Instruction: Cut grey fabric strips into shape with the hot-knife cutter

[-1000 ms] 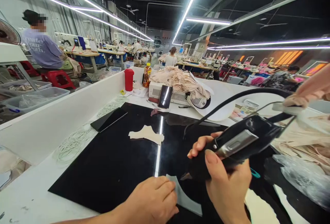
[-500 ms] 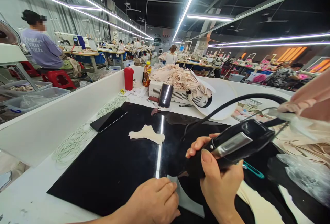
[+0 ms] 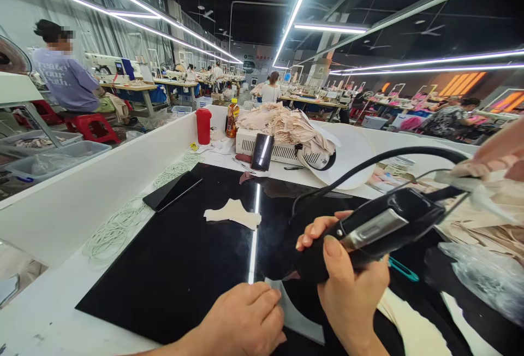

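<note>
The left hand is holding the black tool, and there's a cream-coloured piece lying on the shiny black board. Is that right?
Not quite: the head view shows the right hand holding the black tool. The left hand is at the grey piece instead. The cream-coloured piece does lie on the shiny black board.

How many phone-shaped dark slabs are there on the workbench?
2. One flat slab lies across the left edge of the black board; one tilted slab stands before the vented white box. More could be hidden behind the left hand or right hand.
</note>
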{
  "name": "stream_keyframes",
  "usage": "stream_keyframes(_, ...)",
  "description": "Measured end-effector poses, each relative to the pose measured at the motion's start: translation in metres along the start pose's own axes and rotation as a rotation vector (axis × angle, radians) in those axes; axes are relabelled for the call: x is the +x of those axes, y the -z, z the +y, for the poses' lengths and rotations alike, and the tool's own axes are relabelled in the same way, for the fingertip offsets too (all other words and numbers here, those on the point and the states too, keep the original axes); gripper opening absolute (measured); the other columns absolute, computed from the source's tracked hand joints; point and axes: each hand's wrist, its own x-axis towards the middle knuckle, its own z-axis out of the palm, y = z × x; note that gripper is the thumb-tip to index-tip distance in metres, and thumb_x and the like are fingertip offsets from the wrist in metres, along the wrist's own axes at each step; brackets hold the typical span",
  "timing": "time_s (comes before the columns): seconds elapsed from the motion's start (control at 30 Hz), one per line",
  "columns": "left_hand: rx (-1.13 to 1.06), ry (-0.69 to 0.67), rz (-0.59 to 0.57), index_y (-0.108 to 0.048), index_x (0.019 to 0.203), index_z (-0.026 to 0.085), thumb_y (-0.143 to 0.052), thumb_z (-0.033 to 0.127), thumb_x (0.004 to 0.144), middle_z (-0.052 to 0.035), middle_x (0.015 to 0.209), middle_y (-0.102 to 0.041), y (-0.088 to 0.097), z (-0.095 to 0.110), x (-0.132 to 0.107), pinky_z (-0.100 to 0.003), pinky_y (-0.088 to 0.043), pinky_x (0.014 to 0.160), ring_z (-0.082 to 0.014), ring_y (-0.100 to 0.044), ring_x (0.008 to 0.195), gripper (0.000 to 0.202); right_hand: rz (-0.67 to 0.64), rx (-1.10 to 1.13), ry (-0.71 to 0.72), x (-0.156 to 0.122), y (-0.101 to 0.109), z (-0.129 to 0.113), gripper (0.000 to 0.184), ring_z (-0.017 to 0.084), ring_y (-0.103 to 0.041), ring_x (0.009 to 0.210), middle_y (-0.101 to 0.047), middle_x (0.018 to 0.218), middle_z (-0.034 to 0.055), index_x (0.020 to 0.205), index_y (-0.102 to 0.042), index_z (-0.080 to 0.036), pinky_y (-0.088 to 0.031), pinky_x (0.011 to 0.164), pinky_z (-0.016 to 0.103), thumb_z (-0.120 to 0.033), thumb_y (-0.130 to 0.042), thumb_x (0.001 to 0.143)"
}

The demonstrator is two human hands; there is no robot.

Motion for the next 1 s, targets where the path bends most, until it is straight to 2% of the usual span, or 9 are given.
stream_keyframes(0.33, -0.013, -0.002, -0.084, -0.064, 0.095, 0.014, -0.058, 0.033, 0.104, -0.0062, 0.108, -0.075, -0.005, 0.000, -0.007, -0.026, -0.059, 0.082, -0.0174, -0.070, 0.099, 0.022, 0.010, -0.019, -0.038, -0.002, -0.003, 0.001, 0.025, 0.016, -0.064, 0.064, -0.067, 0.080, -0.0033, 0.110, -0.058, -0.029, -0.059, 0.060, 0.035, -0.029, -0.075, 0.091)
stream_keyframes(0.57, -0.019, 0.013, 0.011, -0.067, 0.094, 0.013, -0.054, 0.031, 0.106, -0.0053, 0.103, -0.076, -0.004, 0.000, -0.003, -0.027, -0.058, 0.075, -0.0174, -0.070, 0.092, 0.025, 0.003, 0.042, -0.078, -0.005, -0.014, -0.003, 0.028, 0.016, -0.063, 0.064, -0.066, 0.079, -0.0033, 0.109, -0.057, -0.028, -0.057, 0.059, 0.034, -0.031, -0.076, 0.089)
stream_keyframes(0.8, -0.001, 0.001, -0.001, -0.068, 0.096, 0.013, -0.057, 0.034, 0.105, -0.0045, 0.105, -0.076, -0.004, 0.001, -0.002, -0.027, -0.057, 0.074, -0.0175, -0.070, 0.092, 0.025, 0.011, 0.040, -0.082, -0.004, -0.017, -0.003, 0.026, 0.016, -0.062, 0.064, -0.066, 0.078, -0.0033, 0.108, -0.057, -0.028, -0.057, 0.057, 0.033, -0.031, -0.075, 0.090)
stream_keyframes(1.0, -0.005, -0.010, 0.017, -0.067, 0.090, 0.013, -0.056, 0.031, 0.105, -0.0065, 0.101, -0.076, -0.009, 0.000, -0.004, -0.028, -0.056, 0.071, -0.0182, -0.070, 0.088, 0.026, 0.002, 0.083, -0.094, -0.001, -0.023, -0.001, 0.029, 0.015, -0.061, 0.063, -0.065, 0.078, -0.0041, 0.108, -0.057, -0.028, -0.056, 0.058, 0.033, -0.033, -0.077, 0.088)
